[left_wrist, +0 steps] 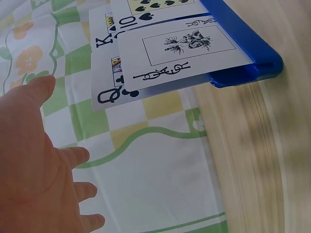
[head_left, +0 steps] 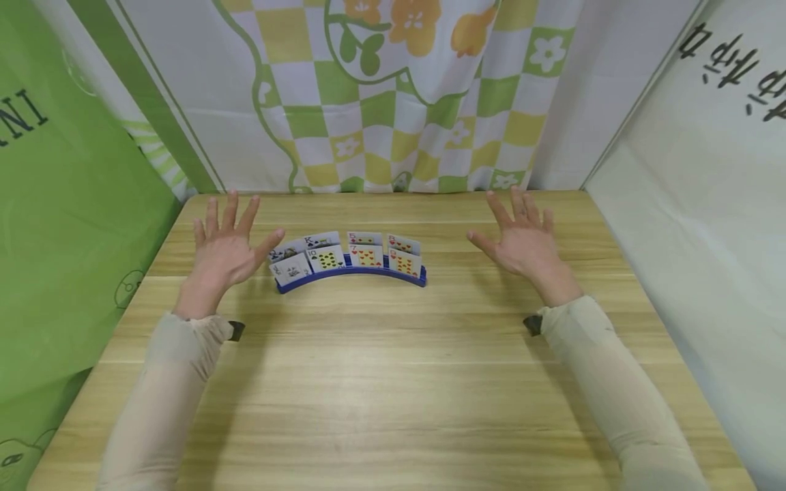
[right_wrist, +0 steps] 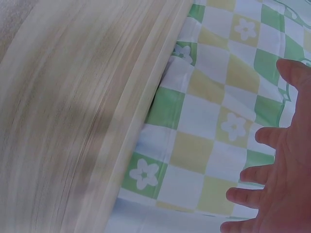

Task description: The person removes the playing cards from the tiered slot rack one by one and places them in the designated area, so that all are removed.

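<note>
A curved blue card holder stands on the table with playing cards upright in two rows. Its front row has a joker, a ten of spades, a red seven and another red card. Behind them, a queen, a king, a red five and a red eight are partly covered. To the holder's left, my left hand is held with fingers spread, touching nothing. My right hand is likewise spread and empty, some way right of the holder.
The wooden table extends toward me below the holder. A checked green and yellow curtain hangs at its far edge. Green fabric borders the left side and white fabric the right.
</note>
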Demonstrator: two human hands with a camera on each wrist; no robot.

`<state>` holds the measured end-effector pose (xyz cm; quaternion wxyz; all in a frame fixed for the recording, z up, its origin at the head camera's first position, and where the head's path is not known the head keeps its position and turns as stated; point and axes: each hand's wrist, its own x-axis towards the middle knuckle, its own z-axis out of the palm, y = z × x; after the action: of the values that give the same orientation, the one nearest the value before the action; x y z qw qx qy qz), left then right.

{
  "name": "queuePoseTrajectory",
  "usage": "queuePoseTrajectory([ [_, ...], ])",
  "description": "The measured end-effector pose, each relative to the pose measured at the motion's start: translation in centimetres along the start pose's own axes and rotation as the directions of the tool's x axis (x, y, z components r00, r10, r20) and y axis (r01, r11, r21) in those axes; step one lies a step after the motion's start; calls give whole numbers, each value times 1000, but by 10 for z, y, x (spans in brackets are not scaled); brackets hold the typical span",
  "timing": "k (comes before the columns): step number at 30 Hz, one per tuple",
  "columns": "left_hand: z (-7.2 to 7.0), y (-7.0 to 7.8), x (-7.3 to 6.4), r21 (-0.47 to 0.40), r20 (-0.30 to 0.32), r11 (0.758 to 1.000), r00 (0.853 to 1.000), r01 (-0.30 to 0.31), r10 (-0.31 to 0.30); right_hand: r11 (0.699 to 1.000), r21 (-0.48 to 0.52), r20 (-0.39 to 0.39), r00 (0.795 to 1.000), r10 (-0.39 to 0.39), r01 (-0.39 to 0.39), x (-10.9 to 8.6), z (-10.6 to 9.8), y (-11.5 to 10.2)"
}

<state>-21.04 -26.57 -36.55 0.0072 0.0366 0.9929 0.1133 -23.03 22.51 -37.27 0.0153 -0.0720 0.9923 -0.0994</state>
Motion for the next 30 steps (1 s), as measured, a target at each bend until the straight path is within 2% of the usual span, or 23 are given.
queuePoseTrajectory([
  [14, 0, -5, -3, -32, -17, 999, 1000, 4, -4, 999, 33, -1, 999, -33, 33, -1, 2, -4],
  [21, 1, -6, -3, -45, -26, 999, 1000, -9, 8, 999, 40, 37, 999, -31, 29, 0, 3, -6],
  [30, 2, -8, -6, -78, -3, 997, 1000, -25, 25, 999, 42, 56, 998, -22, 19, 0, 6, -6],
])
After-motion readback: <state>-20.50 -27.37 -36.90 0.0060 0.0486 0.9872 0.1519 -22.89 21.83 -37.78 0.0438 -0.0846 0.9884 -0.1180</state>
